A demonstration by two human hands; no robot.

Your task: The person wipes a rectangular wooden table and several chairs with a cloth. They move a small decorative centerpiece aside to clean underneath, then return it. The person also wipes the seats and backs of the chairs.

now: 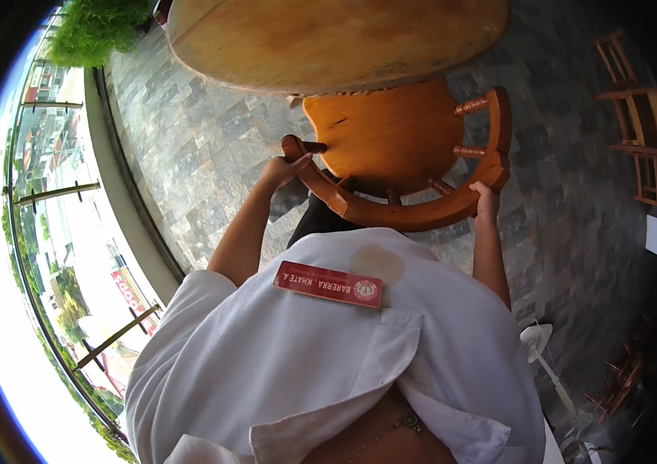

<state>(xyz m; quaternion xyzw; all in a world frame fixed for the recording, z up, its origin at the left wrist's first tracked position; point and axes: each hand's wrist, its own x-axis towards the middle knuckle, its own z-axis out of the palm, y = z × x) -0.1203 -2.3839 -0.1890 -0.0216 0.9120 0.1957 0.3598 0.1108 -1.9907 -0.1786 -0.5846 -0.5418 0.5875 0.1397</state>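
Before me stands a wooden armchair with a curved backrest rail [409, 213] on turned spindles. Its orange-brown seat [389, 139] is partly hidden under the edge of an oval wooden tabletop [340, 43]. My left hand [285, 171] grips the rail near its left end, thumb on top. Around the right side of the rail my right hand [485, 203] is closed, its thumb over the upper edge. The chair's legs are hidden from this angle.
Grey stone tiles [201, 139] cover the floor. A low ledge with a railing [131, 191] runs along the left, and a green plant [96, 32] stands at the upper left. Wooden chairs [638, 122] are at the far right. A white pedestal fan [554, 371] is at lower right.
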